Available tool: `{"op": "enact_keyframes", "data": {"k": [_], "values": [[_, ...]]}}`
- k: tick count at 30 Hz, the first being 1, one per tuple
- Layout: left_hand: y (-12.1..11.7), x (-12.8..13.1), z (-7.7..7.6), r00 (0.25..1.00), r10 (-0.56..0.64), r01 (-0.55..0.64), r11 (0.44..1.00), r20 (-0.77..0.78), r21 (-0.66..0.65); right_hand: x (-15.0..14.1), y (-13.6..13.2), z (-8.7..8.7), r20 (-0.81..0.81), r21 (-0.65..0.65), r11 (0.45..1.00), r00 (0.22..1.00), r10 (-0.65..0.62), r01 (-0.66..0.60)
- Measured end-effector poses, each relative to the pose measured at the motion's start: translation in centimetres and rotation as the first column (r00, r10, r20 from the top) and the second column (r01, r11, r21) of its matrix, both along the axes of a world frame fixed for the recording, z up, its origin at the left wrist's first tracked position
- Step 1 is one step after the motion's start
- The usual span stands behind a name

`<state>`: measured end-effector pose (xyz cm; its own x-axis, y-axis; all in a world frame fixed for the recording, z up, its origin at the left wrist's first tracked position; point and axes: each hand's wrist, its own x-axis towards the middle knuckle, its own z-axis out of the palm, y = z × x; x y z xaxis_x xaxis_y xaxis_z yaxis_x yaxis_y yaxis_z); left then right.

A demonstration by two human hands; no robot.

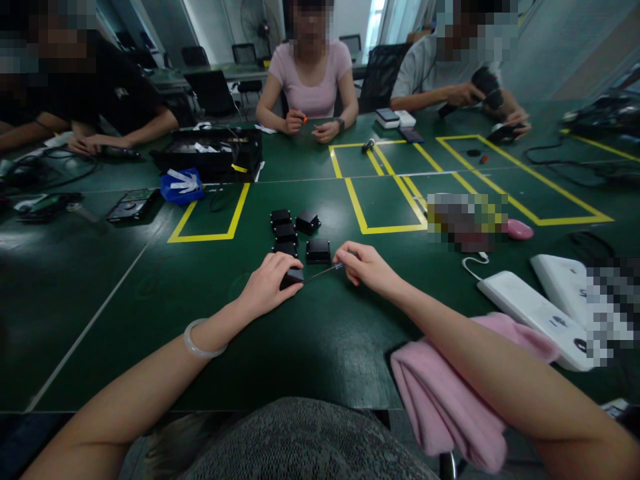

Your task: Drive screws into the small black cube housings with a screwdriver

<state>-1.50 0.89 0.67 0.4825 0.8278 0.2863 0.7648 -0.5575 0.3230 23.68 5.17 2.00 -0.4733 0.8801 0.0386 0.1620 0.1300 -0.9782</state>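
Note:
My left hand (pixel 270 280) is closed around a small black box (pixel 293 276) on the green table. My right hand (pixel 363 265) pinches the handle of a thin screwdriver (pixel 325 271). Its shaft points left, and the tip meets the right end of the held box; the exact contact point is too small to make out. Just beyond my hands sit several similar black boxes: a column at the left with a front box (pixel 285 249) partly behind my left fingers, a separate box (pixel 319 251), and a tilted one (pixel 307 222).
A pink cloth (pixel 445 387) hangs over the table edge under my right forearm, beside white power banks (pixel 535 317). Yellow tape (pixel 395 231) marks the table. A blue container (pixel 181 193) and a black bin (pixel 210 160) stand far left. Co-workers sit across the table.

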Motion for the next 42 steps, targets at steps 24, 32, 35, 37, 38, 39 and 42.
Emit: {"op": "enact_keyframes", "data": {"k": [24,32,35,37,38,39,42], "values": [[-0.05,0.09,0.13,1.000,0.010,-0.010,1.000,-0.008,-0.014,0.07,0.13,-0.14,-0.014,-0.030,0.999,1.000,0.018,-0.018],[-0.05,0.05,0.27,1.000,0.014,-0.014,0.999,0.000,-0.038,-0.02,-0.06,0.10,-0.048,-0.042,0.999,0.999,0.001,-0.003],[-0.02,0.03,0.24,1.000,0.009,-0.009,0.999,0.006,-0.035,-0.02,0.02,0.05,-0.017,-0.025,1.000,1.000,0.010,-0.011],[-0.01,0.03,0.21,1.000,0.010,-0.010,0.999,0.009,-0.033,-0.02,0.00,0.09,-0.025,0.000,1.000,1.000,0.009,-0.009],[0.00,0.03,0.19,1.000,0.012,-0.011,0.999,0.009,-0.032,-0.02,-0.02,0.14,-0.033,0.007,1.000,0.999,0.008,-0.008],[0.00,0.02,0.18,1.000,0.013,-0.013,0.999,0.007,-0.031,-0.02,-0.06,0.19,-0.037,0.011,1.000,0.999,0.006,-0.005],[0.01,0.00,0.17,1.000,0.013,-0.013,1.000,-0.001,-0.028,-0.01,-0.15,0.29,-0.031,0.004,1.000,1.000,0.004,-0.004]]}}
